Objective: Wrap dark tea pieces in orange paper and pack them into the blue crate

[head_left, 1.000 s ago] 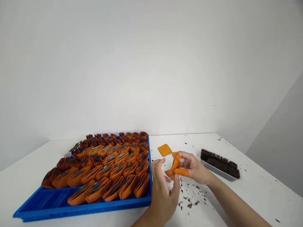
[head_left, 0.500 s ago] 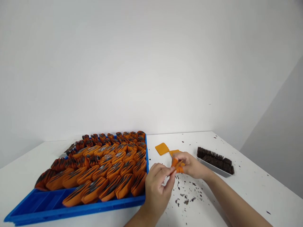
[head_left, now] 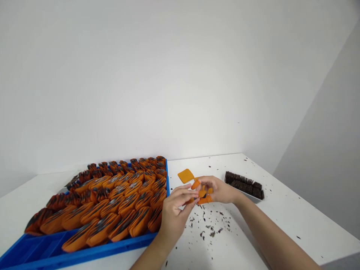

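My left hand [head_left: 176, 210] and my right hand [head_left: 218, 189] meet over the white table [head_left: 281, 225], just right of the blue tray [head_left: 84, 252]. Between their fingertips they pinch a small folded orange piece [head_left: 203, 197]. An orange cot covers one finger of my right hand. Another flat orange piece [head_left: 186, 175] lies on the table just behind the hands. The tray holds several rows of orange pieces with dark filling [head_left: 120, 202].
A shallow white tray of dark brown blocks [head_left: 244, 185] sits to the right of the hands. Dark crumbs [head_left: 210, 227] are scattered on the table in front of the hands. A white wall rises behind the table.
Both hands have closed together on the orange piece and folded it smaller. The view has shifted, so everything sits further left in the picture.
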Demonstrator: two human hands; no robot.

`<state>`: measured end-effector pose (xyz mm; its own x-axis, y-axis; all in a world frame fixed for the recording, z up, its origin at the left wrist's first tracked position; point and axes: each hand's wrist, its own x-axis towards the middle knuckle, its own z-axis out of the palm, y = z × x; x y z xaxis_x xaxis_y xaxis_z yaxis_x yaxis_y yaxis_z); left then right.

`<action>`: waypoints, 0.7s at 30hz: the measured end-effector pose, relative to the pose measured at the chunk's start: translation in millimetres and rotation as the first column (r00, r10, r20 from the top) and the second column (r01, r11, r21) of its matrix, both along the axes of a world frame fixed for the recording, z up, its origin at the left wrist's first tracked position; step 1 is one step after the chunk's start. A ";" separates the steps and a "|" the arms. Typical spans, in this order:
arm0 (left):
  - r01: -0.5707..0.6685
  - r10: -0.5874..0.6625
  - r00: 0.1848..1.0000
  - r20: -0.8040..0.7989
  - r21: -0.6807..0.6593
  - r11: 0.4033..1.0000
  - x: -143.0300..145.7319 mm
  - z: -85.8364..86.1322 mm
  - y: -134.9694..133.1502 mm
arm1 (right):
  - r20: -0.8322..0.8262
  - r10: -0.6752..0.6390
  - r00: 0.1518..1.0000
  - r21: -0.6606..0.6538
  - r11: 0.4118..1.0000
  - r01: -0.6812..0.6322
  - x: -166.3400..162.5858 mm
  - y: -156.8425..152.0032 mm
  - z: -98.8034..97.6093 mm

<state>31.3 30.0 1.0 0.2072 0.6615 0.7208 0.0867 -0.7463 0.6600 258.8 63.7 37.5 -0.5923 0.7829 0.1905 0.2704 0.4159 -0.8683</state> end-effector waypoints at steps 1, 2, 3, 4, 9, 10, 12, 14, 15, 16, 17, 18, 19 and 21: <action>-0.009 0.009 1.000 0.014 0.015 1.000 -0.6 -0.6 1.7 | 0.056 -0.016 0.998 0.006 1.000 0.016 7.2 0.1 9.1; -0.017 0.017 0.999 0.029 0.026 0.999 -1.1 -1.0 2.9 | 0.125 -0.057 0.991 0.030 0.998 0.053 15.7 0.4 19.1; -0.025 0.023 0.999 0.042 0.036 0.999 -1.3 -1.2 3.4 | 0.209 -0.123 0.970 0.076 0.991 0.109 25.4 1.2 29.6; -0.030 0.028 0.998 0.050 0.043 0.999 -1.2 -1.1 3.2 | 0.297 -0.207 0.932 0.130 0.976 0.175 36.1 2.6 40.0; -0.031 0.031 0.999 0.023 0.031 0.999 0.3 -1.0 -4.1 | 0.769 -0.480 0.421 0.228 0.822 0.521 95.3 18.4 71.7; -0.020 0.019 0.999 0.029 0.032 0.999 0.5 -1.7 -5.3 | 0.802 -0.484 0.351 0.229 0.791 0.567 105.5 21.6 71.5; 0.014 -0.016 0.999 0.044 0.049 0.999 0.9 -3.4 -6.4 | 0.823 -0.485 0.295 0.224 0.755 0.616 121.0 25.5 65.7; 0.047 -0.049 0.998 0.034 0.067 0.997 1.2 -4.9 -6.2 | 0.832 -0.480 0.278 0.213 0.739 0.639 129.2 25.9 55.8; 0.060 -0.062 0.998 0.021 0.077 0.995 1.4 -5.5 -6.0 | 0.834 -0.477 0.278 0.207 0.737 0.644 131.0 25.3 50.8; 0.069 -0.070 0.998 0.009 0.086 0.994 1.7 -5.8 -5.6 | 0.833 -0.477 0.280 0.204 0.736 0.646 131.8 24.6 46.2; 0.074 -0.074 0.997 -0.002 0.093 0.993 2.0 -6.1 -5.3 | 0.832 -0.478 0.281 0.205 0.736 0.646 132.0 24.0 42.3; 0.078 -0.077 0.997 -0.014 0.098 0.992 2.3 -6.3 -5.1 | 0.833 -0.479 0.277 0.208 0.734 0.646 131.8 23.9 39.0; 0.078 -0.075 0.997 -0.025 0.103 0.992 2.7 -6.5 -4.8 | 0.836 -0.480 0.266 0.214 0.731 0.648 131.6 24.4 36.3; 0.061 -0.056 0.998 -0.042 0.118 0.991 3.4 -7.1 -4.0 | 0.850 -0.477 0.222 0.229 0.715 0.661 131.2 27.1 31.7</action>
<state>34.7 26.0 -6.2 0.2717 0.5571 0.7848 0.0640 -0.8241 0.5628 390.0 90.8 69.1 0.2494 0.9397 -0.2341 0.9574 -0.2756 -0.0861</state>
